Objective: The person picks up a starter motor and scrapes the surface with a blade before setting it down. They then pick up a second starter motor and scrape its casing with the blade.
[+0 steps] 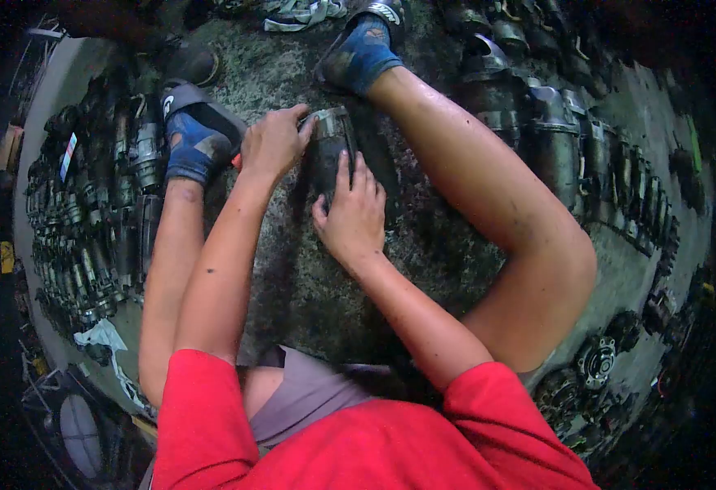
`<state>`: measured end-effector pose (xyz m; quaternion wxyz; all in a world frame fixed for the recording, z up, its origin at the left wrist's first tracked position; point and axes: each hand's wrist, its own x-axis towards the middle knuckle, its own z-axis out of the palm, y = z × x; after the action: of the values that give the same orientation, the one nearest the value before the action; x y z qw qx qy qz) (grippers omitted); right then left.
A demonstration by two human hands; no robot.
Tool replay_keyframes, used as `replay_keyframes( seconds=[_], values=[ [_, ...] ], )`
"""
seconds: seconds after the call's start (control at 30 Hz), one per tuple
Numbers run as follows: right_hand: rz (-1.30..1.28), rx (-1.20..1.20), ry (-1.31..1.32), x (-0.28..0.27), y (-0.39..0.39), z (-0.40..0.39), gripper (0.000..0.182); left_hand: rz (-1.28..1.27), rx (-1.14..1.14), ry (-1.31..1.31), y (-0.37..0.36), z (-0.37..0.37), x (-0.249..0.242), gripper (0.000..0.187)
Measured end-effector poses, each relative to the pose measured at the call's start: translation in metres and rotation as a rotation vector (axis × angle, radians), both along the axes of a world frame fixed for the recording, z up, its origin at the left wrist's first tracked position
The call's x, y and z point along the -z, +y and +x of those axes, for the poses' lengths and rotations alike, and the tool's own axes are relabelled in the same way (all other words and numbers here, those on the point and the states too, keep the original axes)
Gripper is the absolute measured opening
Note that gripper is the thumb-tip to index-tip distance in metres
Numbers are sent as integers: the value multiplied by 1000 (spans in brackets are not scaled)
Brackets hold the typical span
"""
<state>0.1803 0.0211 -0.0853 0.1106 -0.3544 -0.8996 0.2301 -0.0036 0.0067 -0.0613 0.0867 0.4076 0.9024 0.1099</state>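
A dark, greasy metal cylinder with a brighter band at its far end lies on the floor between my legs. My right hand rests over its near part and steadies it, fingers stretched along the side and thumb on the left. At the far left rim is my left hand, its fingers closed around what looks like a red-handled tool. A bit of red shows behind that hand, and the thumb and forefinger meet at a pale strip by the rim. Most of the tool is hidden in the grip.
Rows of greasy metal cylinders and shafts line the left and right sides. Round metal parts sit at lower right. A white rag lies at left, and a pale cloth at the back. My sandalled feet flank the cylinder.
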Motion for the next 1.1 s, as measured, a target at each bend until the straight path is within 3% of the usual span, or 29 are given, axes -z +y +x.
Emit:
replay_keyframes(
  seconds=[0.2,0.33,0.4,0.6,0.7,0.93,1.0,1.1],
  values=[
    [-51,-9,-8,0,1,0,77,-158,29,-116,-3,7,-19,43],
    [-27,2,-25,-2,1,0,76,-113,60,-95,-5,1,-6,43],
    [-27,0,-19,-3,0,1,76,46,4,28,1,-11,9,35],
    [-54,-15,-33,-1,1,-1,79,-92,61,-92,-10,0,-1,37],
    [-51,-18,-39,-3,1,-1,79,-17,99,-69,-15,5,1,37],
    [-37,2,-40,-4,0,0,77,-33,-21,-81,6,-8,-2,45],
    [-37,2,-47,-5,0,-1,77,-5,33,-7,-3,-1,0,34],
    [-50,6,-40,-4,1,0,77,-46,63,-99,-12,7,-5,35]
  ],
)
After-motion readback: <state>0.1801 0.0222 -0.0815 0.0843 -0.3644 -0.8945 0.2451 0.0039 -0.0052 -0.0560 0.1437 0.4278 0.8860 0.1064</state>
